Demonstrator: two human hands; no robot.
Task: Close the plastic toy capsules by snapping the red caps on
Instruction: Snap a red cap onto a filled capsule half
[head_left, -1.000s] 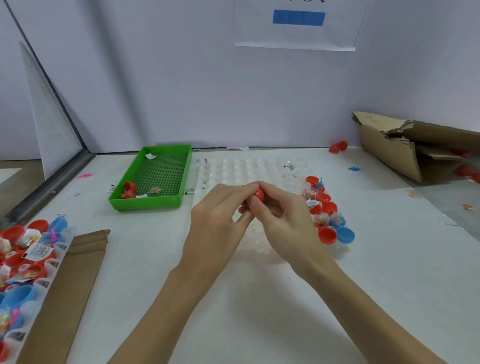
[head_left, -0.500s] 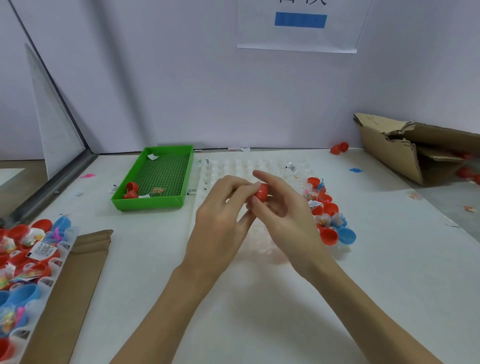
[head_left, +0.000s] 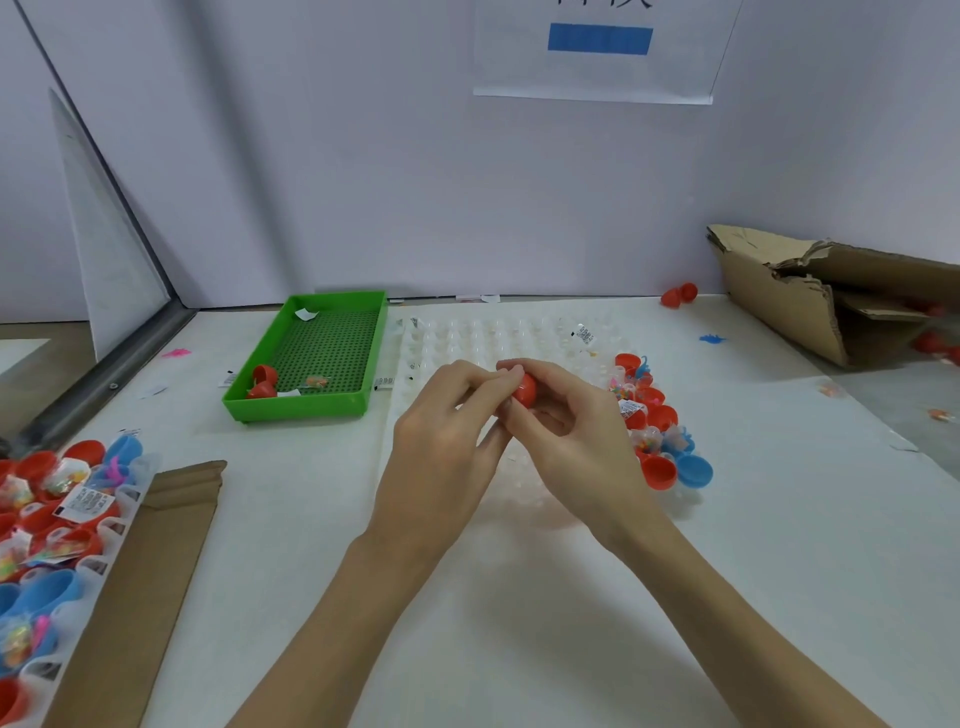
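From the head camera, 2 hands meet over the middle of the white table (head_left: 519, 649). The left hand (head_left: 447, 447) and the right hand (head_left: 576, 436) both pinch 1 red cap (head_left: 524, 391) between their fingertips, thumbs and forefingers curled round it. Whether a clear capsule half sits under the cap is hidden by the fingers.

Beneath the hands lies 1 clear bubble tray (head_left: 493, 338), most of its cups bare. Along its right edge stands a row of open capsules (head_left: 654, 431): about 6 red halves and 1 blue half (head_left: 693, 470) at the near end, with small toys and paper labels among them.

To the far left sits 1 green tray (head_left: 332, 405) holding 2 red caps (head_left: 262, 382). At the near left edge, a second tray of capsules (head_left: 47, 514) mixes red and blue, too crowded to count, beside 1 flat cardboard strip (head_left: 145, 587). At the far right lies 1 torn cardboard box (head_left: 779, 291), with 2 loose red pieces (head_left: 679, 295) just left of it.
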